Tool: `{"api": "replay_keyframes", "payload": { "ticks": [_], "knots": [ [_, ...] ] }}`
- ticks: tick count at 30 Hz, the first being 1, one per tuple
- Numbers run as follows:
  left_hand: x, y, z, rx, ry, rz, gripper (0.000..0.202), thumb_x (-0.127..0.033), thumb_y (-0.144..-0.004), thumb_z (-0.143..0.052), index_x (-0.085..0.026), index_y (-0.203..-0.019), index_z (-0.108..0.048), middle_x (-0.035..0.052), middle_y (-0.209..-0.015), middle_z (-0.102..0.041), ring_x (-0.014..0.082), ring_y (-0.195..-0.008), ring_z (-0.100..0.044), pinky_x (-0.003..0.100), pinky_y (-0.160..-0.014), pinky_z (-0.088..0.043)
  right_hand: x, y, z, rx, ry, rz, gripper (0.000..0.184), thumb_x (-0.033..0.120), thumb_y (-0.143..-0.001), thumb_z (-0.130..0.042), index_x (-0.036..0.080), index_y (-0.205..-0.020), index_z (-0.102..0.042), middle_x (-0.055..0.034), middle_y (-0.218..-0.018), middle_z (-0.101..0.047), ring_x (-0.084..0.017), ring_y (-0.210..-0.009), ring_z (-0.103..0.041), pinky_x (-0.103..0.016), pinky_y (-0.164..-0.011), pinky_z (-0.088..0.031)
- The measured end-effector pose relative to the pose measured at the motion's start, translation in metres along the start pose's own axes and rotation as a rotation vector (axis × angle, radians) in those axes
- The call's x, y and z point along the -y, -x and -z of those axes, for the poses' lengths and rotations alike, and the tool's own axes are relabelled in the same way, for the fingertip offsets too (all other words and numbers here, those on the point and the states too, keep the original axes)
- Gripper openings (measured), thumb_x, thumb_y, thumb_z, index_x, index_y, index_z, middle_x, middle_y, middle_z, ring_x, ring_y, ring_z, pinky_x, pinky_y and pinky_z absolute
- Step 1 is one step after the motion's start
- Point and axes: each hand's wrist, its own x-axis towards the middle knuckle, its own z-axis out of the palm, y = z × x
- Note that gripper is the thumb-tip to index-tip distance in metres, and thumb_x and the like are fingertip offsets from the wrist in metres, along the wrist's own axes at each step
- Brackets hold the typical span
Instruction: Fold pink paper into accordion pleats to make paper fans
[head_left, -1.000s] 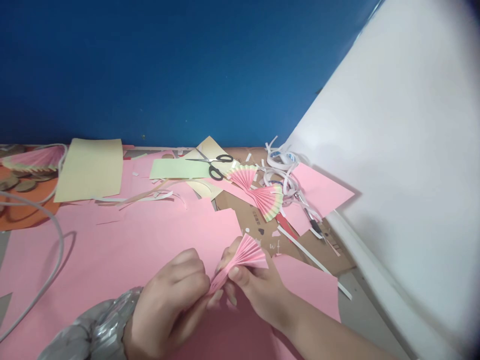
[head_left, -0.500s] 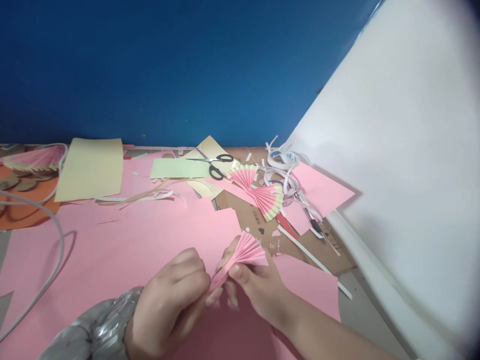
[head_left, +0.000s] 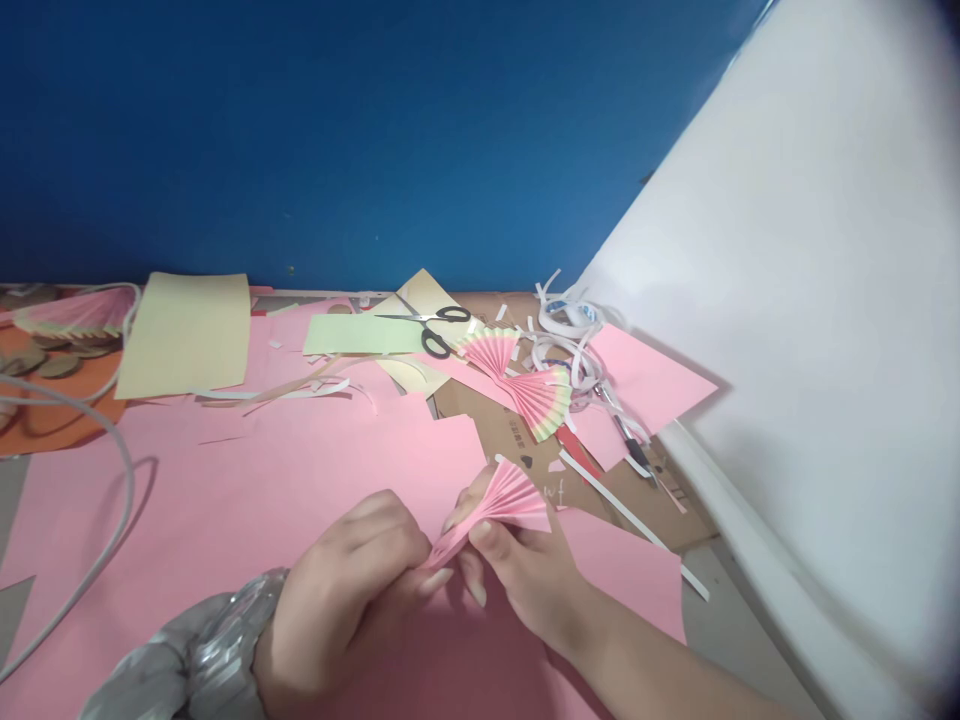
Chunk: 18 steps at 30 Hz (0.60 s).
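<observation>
A pink pleated paper fan (head_left: pixel 512 497) is held between both hands, above a large pink sheet (head_left: pixel 247 480). My right hand (head_left: pixel 517 570) pinches it near its narrow middle, thumb on the near side, and the pleats spread out beyond the thumb. My left hand (head_left: pixel 360 580) is closed around the other end, so most of that end is hidden behind its fingers. Beyond the hands lies a pleated paper bow (head_left: pixel 529 385), pink with yellow-green edges. Black-handled scissors (head_left: pixel 435 325) rest beside it with their blades apart.
At the right are curled white strips (head_left: pixel 570 350), a craft knife (head_left: pixel 634 440) and a pink sheet (head_left: pixel 652 375) on cardboard (head_left: pixel 517 440). Pale yellow paper (head_left: pixel 184 335) and green paper (head_left: pixel 356 335) lie at the back. A white cable (head_left: pixel 124 490) loops at left. A blue wall (head_left: pixel 375 140) stands behind.
Both hands and the fan sit slightly further right in the view, along with a small shift of the whole scene. The grip on the fan looks the same.
</observation>
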Motion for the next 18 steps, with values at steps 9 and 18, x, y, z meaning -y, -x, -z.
{"api": "replay_keyframes", "payload": {
  "ticks": [9, 18],
  "knots": [
    [0.0011, 0.0011, 0.0014, 0.043, 0.035, -0.027, 0.016, -0.007, -0.085, -0.044, -0.018, -0.073, -0.045, 0.0005, -0.067, -0.050, 0.0126, -0.066, -0.044, 0.022, -0.060, -0.036, 0.0061, 0.0022, 0.0068, 0.168, 0.226, 0.005, 0.033, 0.047, -0.071, -0.067, 0.017, -0.074, -0.055, 0.0009, -0.070, -0.051, -0.011, -0.061, -0.050, -0.022, -0.052, -0.038],
    [-0.0025, 0.0000, -0.0005, 0.026, 0.153, 0.126, 0.023, -0.020, -0.089, -0.043, -0.019, -0.066, -0.039, -0.0015, -0.060, -0.044, 0.0116, -0.058, -0.040, 0.022, -0.052, -0.033, 0.0097, 0.0046, 0.0034, 0.084, 0.332, 0.108, 0.017, 0.026, -0.080, -0.061, 0.018, -0.066, -0.061, 0.0001, -0.065, -0.057, -0.013, -0.065, -0.056, -0.023, -0.059, -0.043]
  ]
}}
